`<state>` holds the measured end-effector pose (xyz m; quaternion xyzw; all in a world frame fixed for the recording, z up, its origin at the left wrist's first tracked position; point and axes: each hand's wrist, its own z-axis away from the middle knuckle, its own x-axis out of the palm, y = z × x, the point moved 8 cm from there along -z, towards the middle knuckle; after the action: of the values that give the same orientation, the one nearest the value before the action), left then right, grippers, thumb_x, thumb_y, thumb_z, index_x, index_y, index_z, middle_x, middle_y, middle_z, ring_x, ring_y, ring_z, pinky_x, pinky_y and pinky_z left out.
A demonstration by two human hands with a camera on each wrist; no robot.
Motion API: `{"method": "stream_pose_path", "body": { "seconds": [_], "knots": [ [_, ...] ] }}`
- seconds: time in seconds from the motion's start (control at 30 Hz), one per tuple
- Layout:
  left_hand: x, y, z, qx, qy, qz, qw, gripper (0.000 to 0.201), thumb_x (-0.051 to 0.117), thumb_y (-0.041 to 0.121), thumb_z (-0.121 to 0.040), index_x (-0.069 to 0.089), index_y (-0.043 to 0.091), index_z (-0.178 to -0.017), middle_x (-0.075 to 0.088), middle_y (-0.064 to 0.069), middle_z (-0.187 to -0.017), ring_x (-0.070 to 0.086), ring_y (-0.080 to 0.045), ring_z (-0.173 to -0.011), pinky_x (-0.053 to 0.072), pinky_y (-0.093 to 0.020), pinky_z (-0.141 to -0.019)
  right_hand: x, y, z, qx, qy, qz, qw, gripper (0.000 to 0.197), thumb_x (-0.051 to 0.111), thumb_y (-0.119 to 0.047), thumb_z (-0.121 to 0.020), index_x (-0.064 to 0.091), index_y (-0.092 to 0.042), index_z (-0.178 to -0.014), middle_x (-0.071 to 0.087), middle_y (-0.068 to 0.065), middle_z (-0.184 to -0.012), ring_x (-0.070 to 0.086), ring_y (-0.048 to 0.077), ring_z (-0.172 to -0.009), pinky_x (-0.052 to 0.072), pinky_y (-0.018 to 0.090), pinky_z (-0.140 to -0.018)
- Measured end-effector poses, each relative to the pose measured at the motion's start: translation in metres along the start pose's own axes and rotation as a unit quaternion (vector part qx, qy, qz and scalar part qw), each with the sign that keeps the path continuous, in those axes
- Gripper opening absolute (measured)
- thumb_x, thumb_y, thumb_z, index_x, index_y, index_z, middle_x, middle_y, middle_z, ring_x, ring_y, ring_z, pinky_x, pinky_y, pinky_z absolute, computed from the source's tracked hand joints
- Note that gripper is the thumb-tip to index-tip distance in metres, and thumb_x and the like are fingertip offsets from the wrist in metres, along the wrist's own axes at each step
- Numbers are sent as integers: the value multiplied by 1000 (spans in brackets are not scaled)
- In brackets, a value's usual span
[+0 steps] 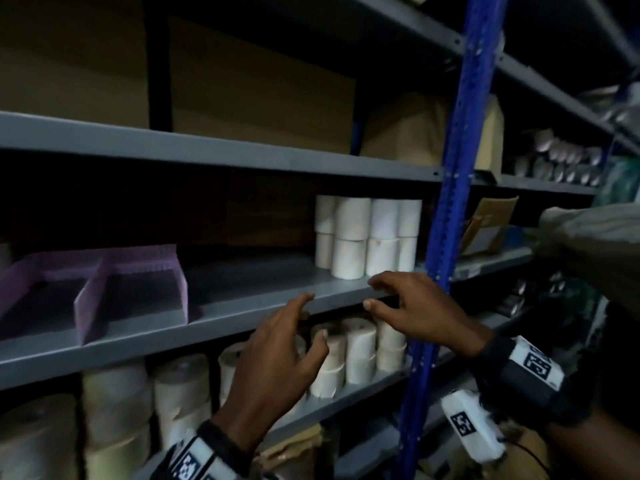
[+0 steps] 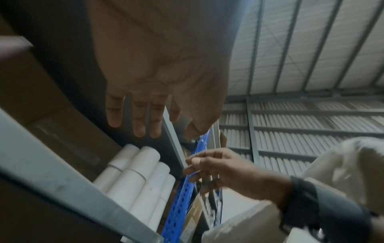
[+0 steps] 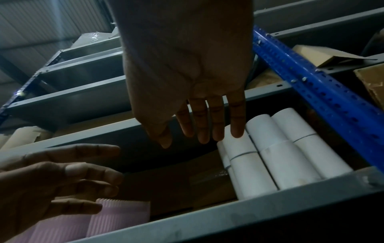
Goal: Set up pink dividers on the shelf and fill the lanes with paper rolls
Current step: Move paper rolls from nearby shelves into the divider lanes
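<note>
Pink dividers [image 1: 104, 289] stand on the left of the grey middle shelf [image 1: 242, 289], forming lanes with nothing in them; a pink edge [image 3: 116, 215] shows in the right wrist view. White paper rolls [image 1: 367, 237] are stacked two high at the shelf's right end, also seen as rolls [image 3: 276, 154] and rolls [image 2: 137, 174]. My left hand [image 1: 287, 344] hovers in front of the shelf edge, fingers spread, holding nothing. My right hand [image 1: 408, 303] is raised just below the rolls, fingers spread and empty. In the wrist views the left hand [image 2: 145, 115] and right hand [image 3: 199, 123] show straight fingers.
A blue perforated upright [image 1: 446, 202] stands right of the rolls. Cardboard boxes [image 1: 242, 81] fill the shelf above. The lower shelf holds more paper rolls [image 1: 353, 351] and larger wrapped rolls [image 1: 145, 403]. Another person's sleeve [image 1: 595, 237] enters from the right.
</note>
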<state>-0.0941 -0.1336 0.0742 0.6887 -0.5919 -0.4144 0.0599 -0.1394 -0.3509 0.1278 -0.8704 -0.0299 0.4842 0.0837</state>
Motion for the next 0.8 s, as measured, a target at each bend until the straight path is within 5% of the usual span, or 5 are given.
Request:
{"method": "stream_pose_path", "body": {
  "seconds": [0.2, 0.5, 0.7, 0.8],
  "knots": [
    [47, 0, -96, 17, -30, -48, 998, 57, 62, 46, -91, 43, 36, -143, 62, 9, -129, 57, -9, -118, 49, -29, -94, -19, 56, -65, 0, 36, 21, 999, 57, 49, -66, -78, 61, -29, -120, 65, -11, -121, 59, 10, -113, 49, 31, -93],
    [98, -20, -217, 11, -21, -87, 996, 69, 61, 54, -88, 41, 22, -147, 58, -5, -140, 54, -21, -129, 48, -35, -100, -22, 92, -178, -1, 70, 50, 996, 56, 58, -60, -80, 60, -25, -123, 60, -4, -128, 48, 18, -126, 42, 37, -103],
    [134, -57, -279, -61, -28, -37, 997, 74, 64, 60, -83, 42, 14, -137, 55, -15, -137, 54, -36, -126, 49, -43, -100, -10, 110, -249, -8, 58, 90, 994, 44, 57, -54, -84, 65, -21, -111, 66, 5, -112, 55, 26, -113, 48, 41, -93],
    [157, -76, -296, -70, -46, -22, 996, 78, 65, 61, -83, 40, 10, -137, 54, -16, -138, 52, -36, -127, 47, -45, -102, -2, 124, -268, 13, 17, 79, 997, 51, 57, -59, -81, 64, -25, -118, 68, 2, -114, 60, 23, -110, 51, 41, -92]
  ]
}}
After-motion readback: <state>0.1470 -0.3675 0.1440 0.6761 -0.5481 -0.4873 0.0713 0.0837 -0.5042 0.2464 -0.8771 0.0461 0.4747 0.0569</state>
